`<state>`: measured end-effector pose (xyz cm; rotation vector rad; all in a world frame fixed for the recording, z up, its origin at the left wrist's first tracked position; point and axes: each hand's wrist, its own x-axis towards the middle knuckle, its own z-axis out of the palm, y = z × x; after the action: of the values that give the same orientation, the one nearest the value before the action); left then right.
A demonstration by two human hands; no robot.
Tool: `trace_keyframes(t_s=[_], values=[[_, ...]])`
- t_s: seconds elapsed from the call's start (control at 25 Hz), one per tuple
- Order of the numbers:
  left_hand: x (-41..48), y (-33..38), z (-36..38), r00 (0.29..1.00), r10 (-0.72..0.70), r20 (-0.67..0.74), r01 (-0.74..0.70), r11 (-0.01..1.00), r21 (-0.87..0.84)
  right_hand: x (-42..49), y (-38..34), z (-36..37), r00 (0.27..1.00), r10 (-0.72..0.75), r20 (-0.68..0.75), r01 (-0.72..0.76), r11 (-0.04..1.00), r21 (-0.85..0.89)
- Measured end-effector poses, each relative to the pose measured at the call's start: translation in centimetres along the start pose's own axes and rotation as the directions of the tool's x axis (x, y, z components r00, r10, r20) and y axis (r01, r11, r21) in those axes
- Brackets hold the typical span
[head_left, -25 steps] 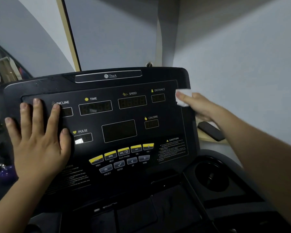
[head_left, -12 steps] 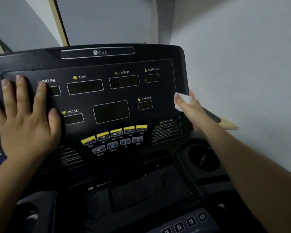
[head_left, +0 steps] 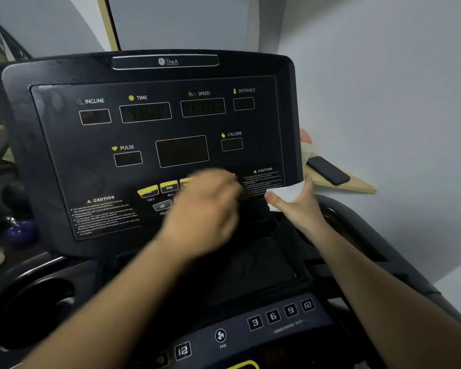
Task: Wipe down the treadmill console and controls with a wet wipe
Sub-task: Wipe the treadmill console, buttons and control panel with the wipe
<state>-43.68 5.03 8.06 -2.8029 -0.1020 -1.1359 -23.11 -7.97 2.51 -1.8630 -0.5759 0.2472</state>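
Gripping wet wipe (head_left: 288, 193), lying crosswise, console (head_left: 61, 155) corner: right hand (head_left: 302, 213) | left hand (head_left: 205, 211): cannot tell

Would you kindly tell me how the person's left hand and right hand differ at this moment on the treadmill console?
The right hand holds a white wet wipe; the left hand shows no wipe. The right hand sits at the console lower right corner, the left hand in front of the yellow button row. The left hand is motion-blurred, the right hand fairly sharp. Both reach toward the console's lower part.
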Motion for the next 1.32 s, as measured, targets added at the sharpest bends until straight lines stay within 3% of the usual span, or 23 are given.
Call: trace_keyframes(t_s=[0.08,0.16,0.28,0.4,0.56,0.76,0.84,0.92,1.0,1.04,1.24,1.32], values=[[0.0,5.3,3.6,0.959,0.167,0.227,-0.155,0.985,-0.071,-0.4,-0.6,1.0,0.996,-0.039,-0.078,0.036,0.999,-0.038],[-0.6,7.2,5.8,0.922,0.187,0.340,-0.194,0.981,-0.015,-0.8,-1.1,1.4,0.996,-0.036,-0.086,0.024,0.991,-0.131],[-1.0,6.8,6.1,0.969,0.146,0.202,-0.136,0.989,-0.062,-1.5,-1.5,2.0,0.992,-0.080,-0.098,0.044,0.943,-0.329],[-0.7,6.7,5.6,0.986,0.130,0.103,-0.115,0.984,-0.138,-1.5,-1.1,2.6,0.992,-0.069,-0.102,0.023,0.919,-0.394],[-0.5,6.7,5.9,0.972,-0.001,0.236,0.056,0.973,-0.226,-1.5,-0.8,2.5,0.996,-0.045,-0.081,0.024,0.970,-0.244],[-0.9,6.9,6.7,0.938,-0.031,0.344,-0.021,0.989,0.148,-1.0,-1.1,0.4,0.997,-0.074,-0.024,0.075,0.996,0.052],[-1.5,6.5,6.6,0.935,-0.028,0.353,-0.048,0.978,0.205,-1.9,-0.7,-1.3,0.980,-0.177,-0.087,0.173,0.984,-0.047],[-1.9,6.1,6.4,0.943,-0.030,0.330,-0.056,0.967,0.247,-2.9,0.5,-3.0,0.874,-0.453,-0.178,0.369,0.855,-0.364],[-1.8,6.2,6.2,0.954,-0.034,0.297,-0.056,0.955,0.291,-3.2,1.5,-3.4,0.717,-0.693,-0.072,0.538,0.617,-0.574],[-1.7,6.3,6.1,0.956,-0.049,0.289,-0.043,0.952,0.302,-2.9,1.7,-3.4,0.679,-0.733,0.033,0.596,0.525,-0.607],[-2.4,5.9,5.1,0.973,-0.089,0.211,0.024,0.957,0.290,-1.9,-1.1,-1.5,0.647,-0.653,0.394,0.710,0.327,-0.624],[-3.4,5.2,4.5,0.980,-0.101,0.172,0.044,0.950,0.310,-2.4,-2.9,0.0,0.663,-0.599,0.450,0.717,0.333,-0.612]])
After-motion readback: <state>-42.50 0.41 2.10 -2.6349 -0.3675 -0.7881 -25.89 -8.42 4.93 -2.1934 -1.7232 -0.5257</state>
